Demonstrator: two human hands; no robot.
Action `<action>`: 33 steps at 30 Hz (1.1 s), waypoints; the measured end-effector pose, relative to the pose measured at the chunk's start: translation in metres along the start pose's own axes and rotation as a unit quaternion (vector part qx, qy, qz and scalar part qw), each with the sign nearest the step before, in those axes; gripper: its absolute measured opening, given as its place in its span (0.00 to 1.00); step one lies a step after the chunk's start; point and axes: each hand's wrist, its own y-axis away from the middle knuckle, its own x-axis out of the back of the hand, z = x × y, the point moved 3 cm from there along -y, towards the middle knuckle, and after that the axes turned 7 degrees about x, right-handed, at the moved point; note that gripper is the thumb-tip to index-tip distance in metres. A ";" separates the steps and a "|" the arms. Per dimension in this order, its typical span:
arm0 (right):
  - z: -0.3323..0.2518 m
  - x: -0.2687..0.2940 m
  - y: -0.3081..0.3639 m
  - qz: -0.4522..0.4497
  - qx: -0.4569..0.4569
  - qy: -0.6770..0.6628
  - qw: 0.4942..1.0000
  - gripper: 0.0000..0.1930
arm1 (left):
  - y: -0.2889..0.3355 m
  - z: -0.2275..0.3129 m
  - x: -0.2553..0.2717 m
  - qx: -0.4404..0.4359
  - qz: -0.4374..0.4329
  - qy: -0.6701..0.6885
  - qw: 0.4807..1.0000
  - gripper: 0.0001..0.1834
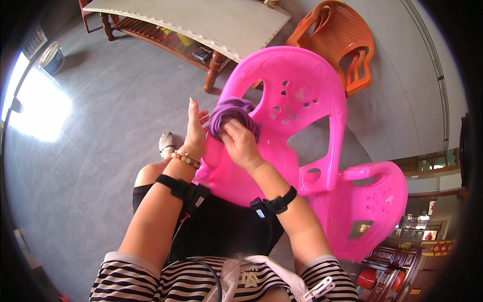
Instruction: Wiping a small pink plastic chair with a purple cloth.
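Observation:
A bright pink plastic armchair (302, 65) with a cut-out pattern in its back stands right in front of me, tilted in the view. My right hand (240, 143) presses a bunched purple cloth (235, 108) against the chair's left armrest, its fingers curled into the folds. Part of the armrest is covered by the cloth. Just left of it, my left hand (196, 132) is held edge-on with thumb and fingers stretched out, holding nothing. It is close beside the armrest; I cannot tell whether it touches.
A second pink chair (385, 201) stands at the right. Beyond are an orange plastic chair (347, 25) and a low wooden table (214, 73) with a pale top. A bucket (51, 59) sits at the far left on the grey tiled floor (90, 166). Dark carved furniture (387, 254) is at lower right.

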 end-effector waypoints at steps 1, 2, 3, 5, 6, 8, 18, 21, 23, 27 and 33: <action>-0.004 0.002 0.014 0.003 -0.009 0.005 1.000 0.06 | 0.008 -0.001 -0.013 0.009 -0.004 -0.002 1.000 0.50; -0.009 0.003 0.026 0.008 -0.014 -0.015 1.000 0.06 | 0.020 0.001 -0.029 -0.020 -0.025 -0.003 0.999 0.50; -0.013 0.003 0.037 0.014 -0.019 -0.034 0.999 0.06 | 0.027 0.001 -0.040 -0.049 -0.045 -0.003 0.998 0.50; -0.026 -0.001 0.050 0.021 -0.011 -0.059 0.998 0.06 | 0.026 0.001 -0.035 -0.057 -0.040 -0.021 0.997 0.48; -0.029 -0.002 0.056 0.019 -0.019 -0.063 0.998 0.06 | 0.025 0.002 -0.033 -0.064 -0.043 -0.054 0.996 0.46; -0.025 -0.003 0.070 0.026 -0.050 -0.068 0.996 0.04 | 0.018 0.001 -0.031 -0.076 -0.032 -0.104 0.991 0.42; 0.032 0.132 0.064 0.368 -0.243 -0.464 0.768 0.16 | 0.048 0.004 -0.078 -0.336 0.157 -0.647 0.666 0.38; 0.000 0.186 -0.004 0.433 -0.049 -0.404 0.804 0.15 | 0.044 0.007 -0.071 -0.334 0.150 -0.685 0.630 0.44; -0.013 0.200 -0.040 0.490 0.047 -0.265 0.829 0.14 | 0.042 0.004 -0.075 -0.319 0.114 -0.662 0.669 0.47; 0.041 0.139 -0.099 0.333 0.139 0.141 0.922 0.15 | 0.041 0.000 -0.074 -0.296 0.109 -0.661 0.681 0.51; 0.156 0.104 -0.098 0.295 0.132 0.463 0.825 0.32 | 0.032 -0.009 -0.087 -0.273 0.099 -0.678 0.675 0.51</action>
